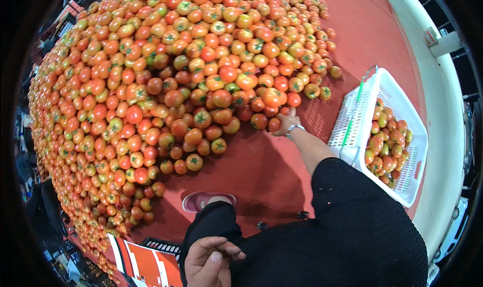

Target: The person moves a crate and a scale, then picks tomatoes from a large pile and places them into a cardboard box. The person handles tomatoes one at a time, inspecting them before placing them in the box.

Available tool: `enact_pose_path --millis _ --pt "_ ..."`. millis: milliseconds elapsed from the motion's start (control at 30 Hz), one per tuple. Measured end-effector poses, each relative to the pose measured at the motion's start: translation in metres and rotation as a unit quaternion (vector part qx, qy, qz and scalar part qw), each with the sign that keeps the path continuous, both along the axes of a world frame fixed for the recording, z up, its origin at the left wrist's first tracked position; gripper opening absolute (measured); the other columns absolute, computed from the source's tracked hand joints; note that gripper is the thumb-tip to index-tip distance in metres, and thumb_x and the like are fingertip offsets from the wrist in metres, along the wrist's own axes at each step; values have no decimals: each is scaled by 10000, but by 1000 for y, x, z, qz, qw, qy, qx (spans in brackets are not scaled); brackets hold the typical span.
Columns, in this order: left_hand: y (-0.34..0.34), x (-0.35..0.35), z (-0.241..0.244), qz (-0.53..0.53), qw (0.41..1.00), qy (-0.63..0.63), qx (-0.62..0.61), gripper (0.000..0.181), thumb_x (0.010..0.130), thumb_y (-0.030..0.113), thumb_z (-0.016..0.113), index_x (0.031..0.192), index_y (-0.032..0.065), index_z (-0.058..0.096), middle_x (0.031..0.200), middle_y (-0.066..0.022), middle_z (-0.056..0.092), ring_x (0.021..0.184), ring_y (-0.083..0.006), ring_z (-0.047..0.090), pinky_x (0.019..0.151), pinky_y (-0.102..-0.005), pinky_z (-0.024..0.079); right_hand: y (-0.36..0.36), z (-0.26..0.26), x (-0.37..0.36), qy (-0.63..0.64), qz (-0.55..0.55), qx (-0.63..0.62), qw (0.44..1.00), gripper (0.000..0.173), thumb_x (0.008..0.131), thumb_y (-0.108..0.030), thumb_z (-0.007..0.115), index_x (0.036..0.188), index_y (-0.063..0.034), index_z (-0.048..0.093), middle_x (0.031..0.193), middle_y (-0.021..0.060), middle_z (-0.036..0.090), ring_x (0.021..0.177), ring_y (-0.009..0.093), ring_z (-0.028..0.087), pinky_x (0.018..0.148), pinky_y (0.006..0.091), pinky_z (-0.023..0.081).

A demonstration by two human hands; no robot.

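My right hand [287, 123], with a metal watch or bracelet at the wrist, reaches to the near right edge of a large heap of tomatoes [211, 60]. Its fingers are partly hidden against a red tomato [274, 125], and whether they grip it cannot be told. Low in the view, my left hand [213, 259] is raised over my dark trousers, palm up with fingers loosely curled, holding nothing. To the right stands a white plastic basket [354, 109] with wire handles, partly filled with tomatoes [388, 143].
Red sheeting [260, 170] covers the floor. A pale curved ledge [441, 136] runs along the right, behind the basket. An orange and white printed box [151, 262] lies at bottom left by a black crate [162, 245]. My pink shoe [192, 202] is close to the heap.
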State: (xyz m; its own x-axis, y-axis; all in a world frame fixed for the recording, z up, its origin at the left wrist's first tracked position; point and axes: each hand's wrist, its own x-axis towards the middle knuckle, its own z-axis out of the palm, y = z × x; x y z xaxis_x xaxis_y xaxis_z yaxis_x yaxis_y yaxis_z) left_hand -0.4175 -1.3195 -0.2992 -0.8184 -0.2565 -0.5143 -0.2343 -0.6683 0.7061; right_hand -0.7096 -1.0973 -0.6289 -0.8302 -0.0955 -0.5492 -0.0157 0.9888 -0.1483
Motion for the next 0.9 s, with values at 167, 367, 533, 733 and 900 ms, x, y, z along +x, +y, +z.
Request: enact_pose_path --millis 167,367,533,733,900 --pt "1 0 4 64 997 13 35 224 918 108 481 1102 -12 520 964 -163 607 853 -258 612 715 -343 497 14 -6 53 -363 -303 -574 668 828 642 -613 730 1317 -218 459 1270 168 485 1217 424 425 991 542 396" --pt "8 1 -11 110 961 -36 -250 415 791 42 631 1183 24 494 1198 -151 502 1072 -252 516 864 -345 437 -94 156 120 -641 -104 -740 174 860 656 -715 652 1334 -240 420 1471 151 272 1320 532 212 994 677 301" --pt "4 12 -10 37 861 -33 -507 852 655 91 792 1355 21 310 1279 -212 400 1186 -313 452 952 -392 431 -147 226 151 -716 -30 -689 105 964 642 -772 605 1358 -179 351 1402 88 343 1331 422 284 981 638 350" --pt "-10 42 -12 183 876 118 -430 845 658 3 788 1349 14 303 1248 -139 481 1138 -226 530 965 -357 450 -175 256 193 -692 29 -704 160 914 702 -714 610 1376 -159 340 1348 58 379 1303 321 353 1009 542 362" --pt "-47 123 12 307 895 316 -66 822 685 325 797 1326 34 373 1337 -166 461 1240 -296 468 1061 -430 366 -197 316 230 -654 81 -677 327 835 703 -418 782 1352 -99 365 1365 108 441 1260 275 445 1027 465 388"
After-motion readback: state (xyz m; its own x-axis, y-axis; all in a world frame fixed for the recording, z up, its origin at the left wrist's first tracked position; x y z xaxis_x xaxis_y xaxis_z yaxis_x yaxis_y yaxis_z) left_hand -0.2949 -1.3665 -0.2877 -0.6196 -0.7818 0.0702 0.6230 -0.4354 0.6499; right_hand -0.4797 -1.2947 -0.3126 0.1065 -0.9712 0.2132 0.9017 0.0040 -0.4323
